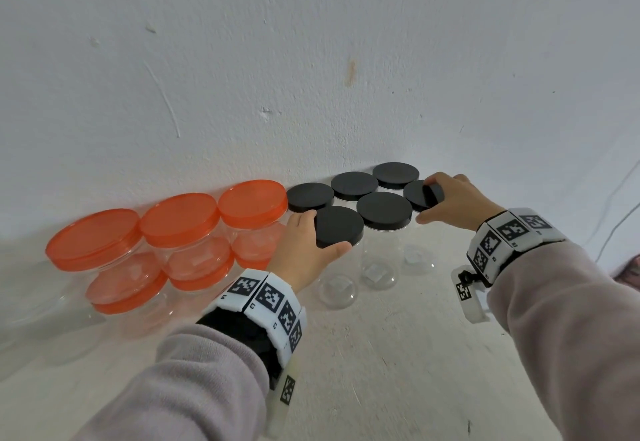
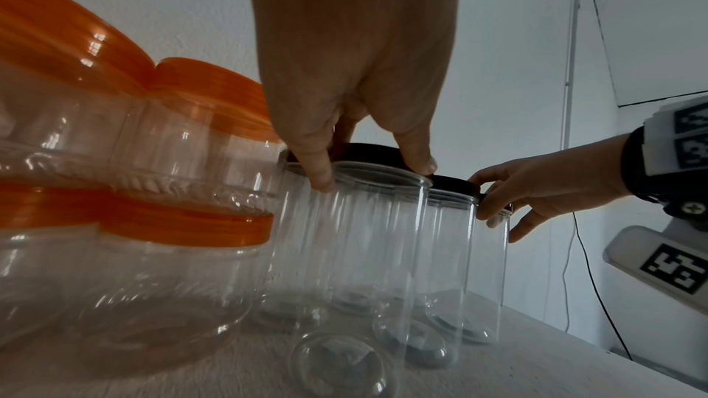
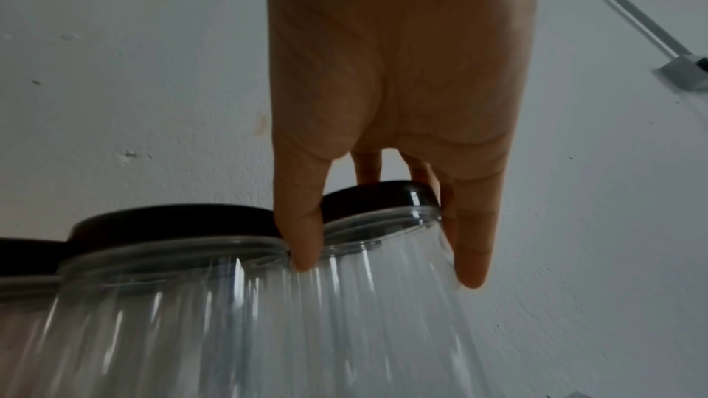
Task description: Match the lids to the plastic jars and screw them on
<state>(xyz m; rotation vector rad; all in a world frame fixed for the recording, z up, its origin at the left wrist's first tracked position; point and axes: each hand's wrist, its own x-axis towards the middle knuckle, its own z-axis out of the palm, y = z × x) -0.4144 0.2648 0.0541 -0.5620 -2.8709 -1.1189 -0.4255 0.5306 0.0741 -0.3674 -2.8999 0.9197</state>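
Observation:
Several tall clear jars with black lids stand in a cluster by the wall. My left hand (image 1: 320, 232) (image 2: 369, 162) grips the rim of the nearest black lid (image 1: 337, 226) (image 2: 368, 152), thumb in front and fingers behind, on its clear jar (image 2: 364, 253). My right hand (image 1: 427, 201) (image 3: 383, 238) grips the rightmost front black lid (image 1: 417, 194) (image 3: 379, 198) on another clear jar (image 3: 364, 298). That lid looks tilted toward the left in the head view. My right hand (image 2: 509, 202) also shows in the left wrist view.
Wide clear jars with orange lids (image 1: 180, 219) are stacked two high at the left, touching the black-lidded group. The white wall (image 1: 311, 77) rises directly behind all the jars. A thin dark cable (image 1: 616, 219) hangs at the far right. The pale tabletop (image 1: 398, 371) lies in front.

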